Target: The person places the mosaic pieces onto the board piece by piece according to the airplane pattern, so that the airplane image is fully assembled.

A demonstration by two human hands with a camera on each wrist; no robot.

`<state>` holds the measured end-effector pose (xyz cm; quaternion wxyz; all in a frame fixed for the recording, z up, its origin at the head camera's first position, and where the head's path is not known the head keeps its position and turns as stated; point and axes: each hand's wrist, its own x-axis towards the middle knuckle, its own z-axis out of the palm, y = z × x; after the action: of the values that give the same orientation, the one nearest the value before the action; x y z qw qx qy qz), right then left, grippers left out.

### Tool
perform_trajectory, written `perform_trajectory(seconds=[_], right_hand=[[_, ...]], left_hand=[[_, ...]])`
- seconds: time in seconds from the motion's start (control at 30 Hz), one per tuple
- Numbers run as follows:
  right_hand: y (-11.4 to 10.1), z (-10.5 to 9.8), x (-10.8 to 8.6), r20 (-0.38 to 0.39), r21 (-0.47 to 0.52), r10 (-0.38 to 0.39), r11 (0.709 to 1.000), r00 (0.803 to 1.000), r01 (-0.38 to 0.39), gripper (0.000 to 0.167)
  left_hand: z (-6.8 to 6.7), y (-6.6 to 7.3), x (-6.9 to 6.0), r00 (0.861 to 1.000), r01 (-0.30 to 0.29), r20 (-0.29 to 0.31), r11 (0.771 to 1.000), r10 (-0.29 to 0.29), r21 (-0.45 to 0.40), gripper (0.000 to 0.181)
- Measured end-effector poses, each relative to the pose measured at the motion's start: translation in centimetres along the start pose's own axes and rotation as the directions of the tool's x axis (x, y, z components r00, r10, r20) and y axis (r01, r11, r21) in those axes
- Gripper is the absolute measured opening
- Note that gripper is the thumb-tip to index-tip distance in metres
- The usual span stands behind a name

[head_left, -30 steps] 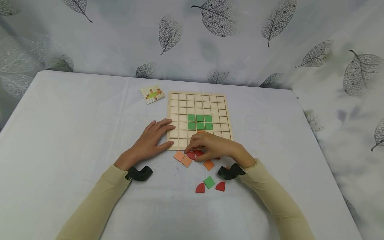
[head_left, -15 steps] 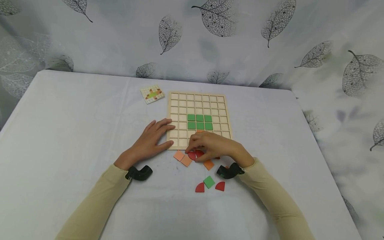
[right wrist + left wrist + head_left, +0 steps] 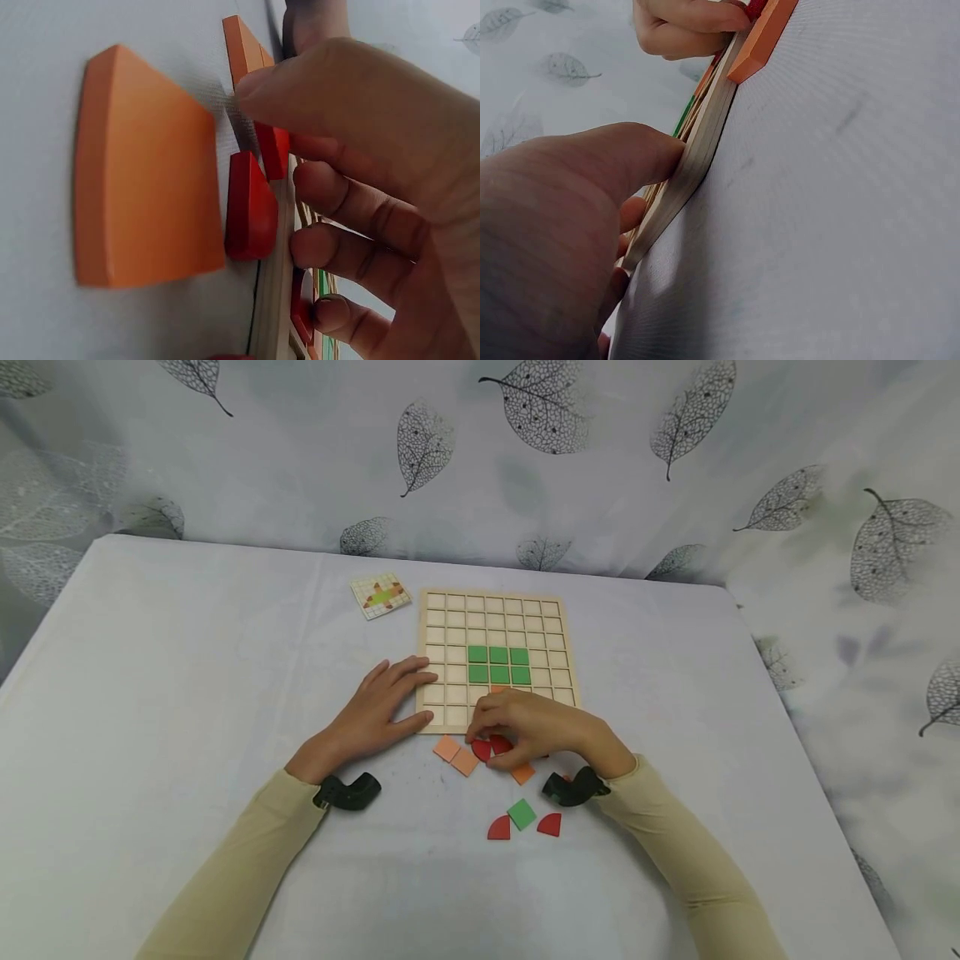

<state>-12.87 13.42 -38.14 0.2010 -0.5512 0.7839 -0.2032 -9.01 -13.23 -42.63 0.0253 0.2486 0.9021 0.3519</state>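
My left hand rests with spread, fairly straight fingers on the left edge of the wooden grid board. In the left wrist view its thumb lies against the board's side. At the board's front edge, my right hand pinches a red quarter-circle tile between thumb and index finger. Another red tile lies right beside it, partly under the hand. Green square tiles fill two rows of cells. Just below them an orange tile shows, mostly covered by my right hand.
Two light-orange squares lie in front of the board, left of my right hand. Nearer are an orange square, a green square and two red quarter-circles. A pattern card lies behind, left of the board.
My right hand and the red tile at its fingertips have shifted slightly to the right. The left hand has stayed in place.
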Motion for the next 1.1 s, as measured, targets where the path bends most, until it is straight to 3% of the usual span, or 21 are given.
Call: perform_trajectory(seconds=[0.37,0.8,1.1], right_hand=[[0.0,-0.6,-0.1,0.004,0.181,0.018,0.983,1.000,-0.018,0.025],[0.2,-1.1,0.0,-0.009,0.202,0.039,0.979,0.999,-0.037,0.024],[0.8,-1.5,0.3,0.000,0.267,0.064,0.962,0.998,-0.061,0.023]], left_hand=[[-0.1,0.0,0.0,1.000,-0.002,0.006,1.000,0.002,-0.012,0.052],[-0.1,0.1,0.0,1.000,0.003,0.005,1.000,-0.003,-0.012,0.051],[-0.1,0.0,0.0,1.000,-0.008,-0.007,1.000,0.008,-0.011,0.052]])
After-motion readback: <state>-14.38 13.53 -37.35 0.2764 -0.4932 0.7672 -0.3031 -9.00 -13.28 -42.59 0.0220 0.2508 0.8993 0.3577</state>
